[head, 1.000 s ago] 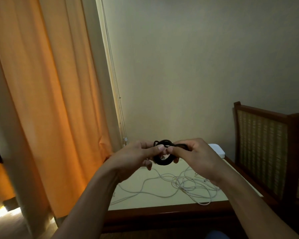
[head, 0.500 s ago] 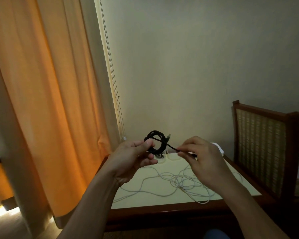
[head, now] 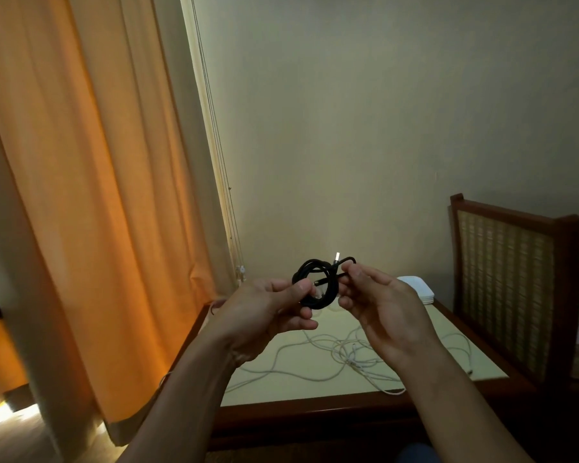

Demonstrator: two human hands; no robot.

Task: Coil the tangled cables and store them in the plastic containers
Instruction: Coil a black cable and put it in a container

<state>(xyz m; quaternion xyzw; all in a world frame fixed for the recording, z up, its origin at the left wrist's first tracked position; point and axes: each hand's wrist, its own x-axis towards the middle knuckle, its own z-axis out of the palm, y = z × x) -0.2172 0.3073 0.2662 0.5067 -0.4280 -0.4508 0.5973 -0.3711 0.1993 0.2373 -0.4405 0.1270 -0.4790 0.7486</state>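
The black cable [head: 315, 285] is wound into a small tight coil and held in the air above the far part of the tabletop [head: 281, 379]. The left hand [head: 264, 315] has its grip closed on the coil's left side, thumb over the strands. The right hand [head: 381, 309] pinches the loose tail on the coil's right side, and the tail's metal plug [head: 337, 256] sticks up beside the fingertips. This one cable looks nearly coiled, with only the end left to wrap or tuck in.

Much remains. The white cables [head: 345, 352] lie in a loose, uncoiled tangle on the tabletop, and nothing appears to be stored yet. A flat white stack [head: 418, 289] at the far edge may be the plastic containers, though that is hard to tell.
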